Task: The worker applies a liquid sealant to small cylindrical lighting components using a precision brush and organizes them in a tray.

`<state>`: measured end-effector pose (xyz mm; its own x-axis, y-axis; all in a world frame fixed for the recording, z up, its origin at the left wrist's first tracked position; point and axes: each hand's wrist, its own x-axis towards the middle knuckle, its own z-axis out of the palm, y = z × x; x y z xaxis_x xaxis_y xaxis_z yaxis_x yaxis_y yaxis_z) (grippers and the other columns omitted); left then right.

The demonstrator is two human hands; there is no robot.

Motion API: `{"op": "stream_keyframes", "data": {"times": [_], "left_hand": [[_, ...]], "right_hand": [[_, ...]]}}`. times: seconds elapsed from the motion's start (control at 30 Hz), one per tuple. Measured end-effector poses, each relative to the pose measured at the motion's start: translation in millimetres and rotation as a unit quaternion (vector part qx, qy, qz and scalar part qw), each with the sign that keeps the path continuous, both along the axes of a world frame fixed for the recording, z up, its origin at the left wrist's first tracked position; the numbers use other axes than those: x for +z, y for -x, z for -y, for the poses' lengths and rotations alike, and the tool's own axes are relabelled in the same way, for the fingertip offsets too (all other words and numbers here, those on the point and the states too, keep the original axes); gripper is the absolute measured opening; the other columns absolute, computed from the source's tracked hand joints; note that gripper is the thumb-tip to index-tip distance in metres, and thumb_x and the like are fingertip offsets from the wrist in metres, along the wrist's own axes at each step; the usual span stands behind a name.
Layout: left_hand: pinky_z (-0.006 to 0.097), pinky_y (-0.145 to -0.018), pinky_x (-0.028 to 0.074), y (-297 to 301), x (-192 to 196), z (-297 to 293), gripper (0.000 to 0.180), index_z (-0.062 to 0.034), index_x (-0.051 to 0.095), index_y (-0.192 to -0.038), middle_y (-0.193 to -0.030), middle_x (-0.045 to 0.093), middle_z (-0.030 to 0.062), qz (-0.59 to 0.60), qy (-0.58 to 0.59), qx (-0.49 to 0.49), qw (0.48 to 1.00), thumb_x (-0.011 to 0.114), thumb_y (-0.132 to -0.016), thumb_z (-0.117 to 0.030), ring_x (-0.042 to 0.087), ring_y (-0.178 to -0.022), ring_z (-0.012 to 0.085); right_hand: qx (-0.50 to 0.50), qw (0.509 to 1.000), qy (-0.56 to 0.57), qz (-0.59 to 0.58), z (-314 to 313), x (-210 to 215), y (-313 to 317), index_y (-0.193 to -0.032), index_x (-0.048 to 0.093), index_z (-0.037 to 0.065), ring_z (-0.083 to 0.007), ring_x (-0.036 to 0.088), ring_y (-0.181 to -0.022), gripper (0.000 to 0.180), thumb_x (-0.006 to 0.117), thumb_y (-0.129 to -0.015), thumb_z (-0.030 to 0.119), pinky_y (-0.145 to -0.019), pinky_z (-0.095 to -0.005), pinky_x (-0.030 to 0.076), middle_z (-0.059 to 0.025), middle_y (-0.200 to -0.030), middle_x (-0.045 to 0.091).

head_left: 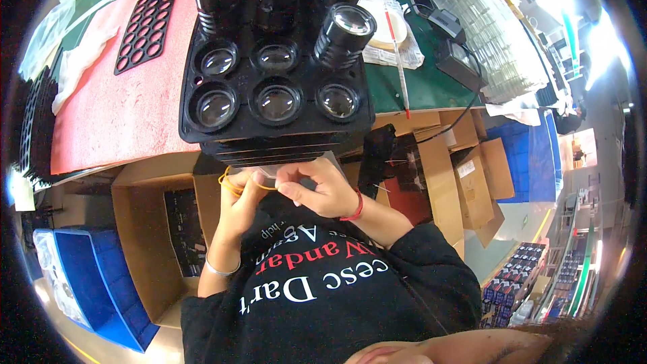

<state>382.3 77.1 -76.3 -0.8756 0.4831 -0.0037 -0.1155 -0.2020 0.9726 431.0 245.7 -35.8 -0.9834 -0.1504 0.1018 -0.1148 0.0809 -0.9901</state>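
My left hand (240,197) and my right hand (318,190) are close together at the table's front edge, low in front of my chest. A thin yellow rubber band (267,187) runs between the pinched fingers of both hands, and part of it loops around the left fingers. Just beyond my hands stands a stack of black trays (275,140). Round glass lenses (278,103) sit in the wells of its top tray. Several black lens barrels (346,30) stand on that tray, the nearest right one tilted. My right fingertips are partly hidden under the stack's front edge.
On the left lies a pink foam sheet (87,121) with a black perforated plate (145,32). A red-and-white stick (397,54) crosses a white disc (383,23) at right. Clear plastic trays (492,34) stand farther right. Below are cardboard boxes (145,243) and a blue bin (111,280).
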Motion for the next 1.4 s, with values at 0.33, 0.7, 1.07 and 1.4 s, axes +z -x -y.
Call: {"op": "stream_keyframes", "data": {"times": [0.33,0.7,1.07,1.4], "left_hand": [[0.023,-0.048,0.027,-4,-28,7,0.063,-0.0077,0.044,-0.059,-0.056,0.042,-0.002,0.029,-0.097,-0.125,0.987,0.03,-0.087,-0.062,0.037,-0.051,0.0085],[0.02,-0.053,0.037,-3,-20,12,0.017,-0.0049,0.055,-0.075,-0.069,0.053,0.0001,0.097,0.0,-0.153,0.983,0.055,-0.082,-0.02,0.047,-0.059,0.0075],[0.028,-0.062,0.044,-9,-47,-5,0.044,0.0005,0.057,-0.092,-0.077,0.058,0.0077,0.283,-0.137,-0.133,0.94,0.034,-0.085,-0.036,0.055,-0.069,0.0182],[0.031,-0.07,0.047,-6,-56,-8,0.044,0.0018,0.058,-0.101,-0.084,0.061,0.0099,0.29,-0.07,-0.155,0.942,0.032,-0.089,-0.033,0.058,-0.073,0.0204]], "right_hand": [[0.107,0.972,-0.161,-0.132,-1,-16,-8,-0.084,0.06,0.008,-0.0234,0.061,-0.069,0.009,0.066,-0.077,0.012,-0.061,-0.0314,0.046,-0.0055,-0.075,0.063],[0.049,0.969,-0.216,-0.109,-5,-30,-10,-0.079,0.059,0.006,-0.0212,0.061,-0.067,0.01,0.066,-0.073,0.011,-0.06,-0.0306,0.046,-0.006,-0.071,0.06],[-0.089,0.983,-0.152,-0.041,-13,-53,-13,-0.073,0.057,0.001,-0.0211,0.06,-0.068,0.02,0.065,-0.08,0.018,-0.063,-0.0291,0.046,-0.0089,-0.073,0.062],[-0.144,0.986,-0.085,-0.028,-11,-61,-13,-0.082,0.06,0.003,-0.0207,0.06,-0.072,0.021,0.072,-0.073,0.017,-0.065,-0.0303,0.047,-0.0093,-0.08,0.061]]}}
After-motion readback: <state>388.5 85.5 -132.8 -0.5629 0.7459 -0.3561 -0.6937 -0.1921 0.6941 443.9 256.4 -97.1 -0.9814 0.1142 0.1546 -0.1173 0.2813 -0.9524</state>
